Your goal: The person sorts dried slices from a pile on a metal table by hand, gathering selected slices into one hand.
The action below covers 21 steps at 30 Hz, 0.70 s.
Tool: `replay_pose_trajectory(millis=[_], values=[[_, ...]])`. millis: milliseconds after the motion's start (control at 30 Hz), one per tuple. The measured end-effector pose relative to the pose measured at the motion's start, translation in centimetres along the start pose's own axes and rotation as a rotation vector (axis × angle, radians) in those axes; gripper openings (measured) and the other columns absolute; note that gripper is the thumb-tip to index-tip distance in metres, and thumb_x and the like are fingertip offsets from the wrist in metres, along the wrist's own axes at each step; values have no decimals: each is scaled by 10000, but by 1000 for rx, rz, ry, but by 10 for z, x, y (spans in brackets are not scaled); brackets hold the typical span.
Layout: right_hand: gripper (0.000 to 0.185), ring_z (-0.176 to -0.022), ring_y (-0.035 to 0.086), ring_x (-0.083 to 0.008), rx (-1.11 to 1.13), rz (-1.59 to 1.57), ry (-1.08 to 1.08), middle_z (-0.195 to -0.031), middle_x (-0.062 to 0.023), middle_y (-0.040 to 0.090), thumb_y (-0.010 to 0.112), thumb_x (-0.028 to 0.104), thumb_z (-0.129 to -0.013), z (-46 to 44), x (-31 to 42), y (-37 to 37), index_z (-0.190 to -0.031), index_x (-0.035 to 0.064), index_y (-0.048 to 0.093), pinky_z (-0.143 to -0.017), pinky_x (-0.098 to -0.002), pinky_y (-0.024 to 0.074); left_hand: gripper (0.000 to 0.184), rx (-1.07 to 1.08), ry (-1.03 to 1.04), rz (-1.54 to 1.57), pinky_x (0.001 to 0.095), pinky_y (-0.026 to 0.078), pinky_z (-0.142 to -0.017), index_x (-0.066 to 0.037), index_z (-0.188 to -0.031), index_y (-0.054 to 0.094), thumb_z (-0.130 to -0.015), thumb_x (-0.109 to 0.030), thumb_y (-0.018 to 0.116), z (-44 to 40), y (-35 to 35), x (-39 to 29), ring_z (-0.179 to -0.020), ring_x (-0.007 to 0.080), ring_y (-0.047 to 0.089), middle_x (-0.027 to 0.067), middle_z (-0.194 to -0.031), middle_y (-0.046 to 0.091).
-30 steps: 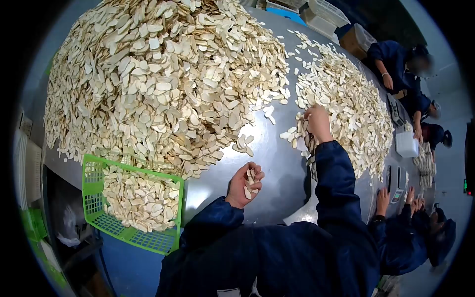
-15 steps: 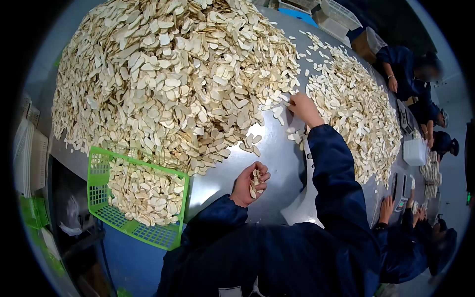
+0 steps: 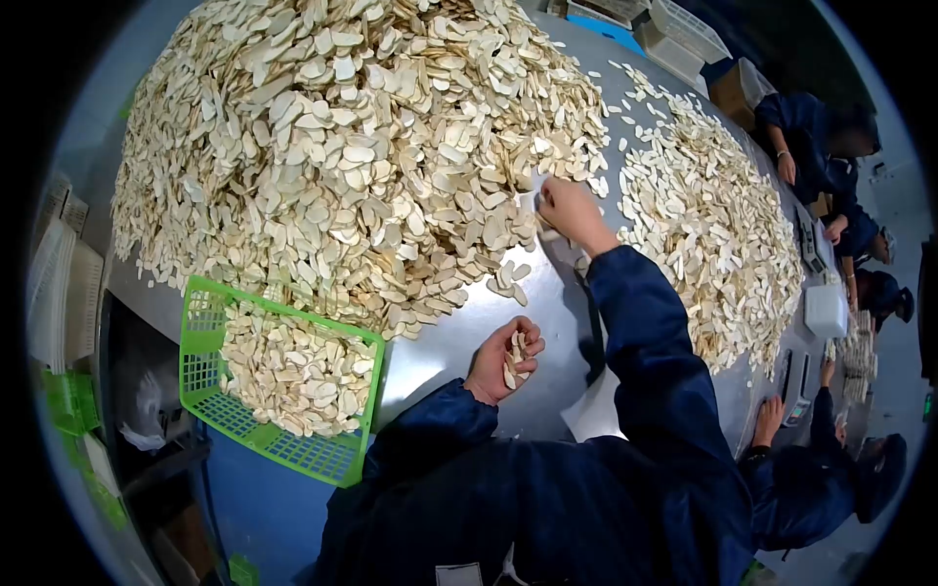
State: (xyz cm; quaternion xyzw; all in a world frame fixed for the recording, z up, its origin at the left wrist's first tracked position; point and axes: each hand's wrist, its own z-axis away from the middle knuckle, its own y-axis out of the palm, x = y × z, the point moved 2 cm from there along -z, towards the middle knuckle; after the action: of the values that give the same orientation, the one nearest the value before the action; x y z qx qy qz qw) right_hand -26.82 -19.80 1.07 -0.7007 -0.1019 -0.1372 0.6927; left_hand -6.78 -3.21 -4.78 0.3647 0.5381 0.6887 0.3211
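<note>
A handful of pale, flat dried slices (image 3: pixel 514 363) rests in my left hand (image 3: pixel 498 363), whose fingers are curled around them above the bare metal. My right hand (image 3: pixel 578 215) reaches to the right edge of the large heap of slices (image 3: pixel 362 156). Its fingers are pinched together low over the table; what is between the fingertips is hidden. To the left of my left hand, a green plastic basket (image 3: pixel 367 410) stands tilted, partly filled with the same slices.
A second, flatter spread of slices (image 3: pixel 703 225) lies to the right on the metal table (image 3: pixel 420 366). Co-workers in dark blue line the far right side, near scales (image 3: pixel 798 386) and a white container (image 3: pixel 826 311). Pale crates (image 3: pixel 674 39) stand at the back.
My right hand has moved left from the gap between the piles to the large heap's edge. My left hand still holds its slices. The view has shifted slightly.
</note>
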Motion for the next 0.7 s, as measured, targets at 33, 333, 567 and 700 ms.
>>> replay_pose_trajectory(millis=[33,333,567,700], values=[[154,-809,605,-376,24,72,-23,-833,-179,619,529,166,-805,13,-2,-4,-822,21,578,-694,-469,478,161,-1,-4,-1,187,330,-464,-81,-927,518,-966,-220,446,0,1,0,-740,135,400,20,-826,424],[123,-783,583,-393,-8,-85,-26,-804,-198,613,551,58,-770,87,-51,-25,-861,-4,604,-707,-456,460,145,-23,-10,-12,189,315,-453,-97,-944,532,-962,-222,462,0,6,2,-717,128,389,17,-810,423],[155,-611,557,-129,146,-709,269,-690,-58,601,624,66,-815,153,3,-55,-940,-25,630,-583,-276,461,289,-90,63,-16,442,339,-1077,-74,-1204,522,-973,-211,419,-1,15,4,-1269,264,431,117,-1313,497],[202,-632,571,-132,20,-568,61,-727,-74,628,639,78,-803,158,1,-48,-981,-18,647,-599,-264,467,298,-76,40,9,428,366,-1058,-63,-1210,515,-983,-220,404,-1,16,6,-1263,269,438,112,-1291,518]])
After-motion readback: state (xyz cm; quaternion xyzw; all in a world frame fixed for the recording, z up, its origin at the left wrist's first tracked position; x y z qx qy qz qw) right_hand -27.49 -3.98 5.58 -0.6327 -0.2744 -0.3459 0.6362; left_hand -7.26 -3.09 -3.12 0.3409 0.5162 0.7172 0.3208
